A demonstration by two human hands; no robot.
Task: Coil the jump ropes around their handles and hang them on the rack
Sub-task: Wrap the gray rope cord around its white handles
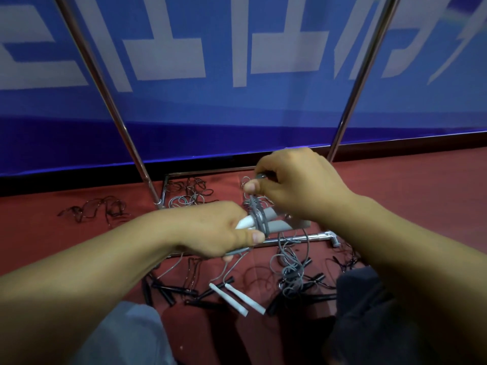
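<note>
The left hand (210, 230) grips the paired handles (274, 222), their long axis running toward 3 o'clock. At 12 o'clock above them, the right hand (295, 185) pinches the grey rope (259, 219), partly coiled round them. The rack (361, 75) rises beyond; its top is cut off.

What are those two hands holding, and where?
The left hand grips the jump rope handles at their white ends. The right hand pinches the grey rope just above the coil.
</note>
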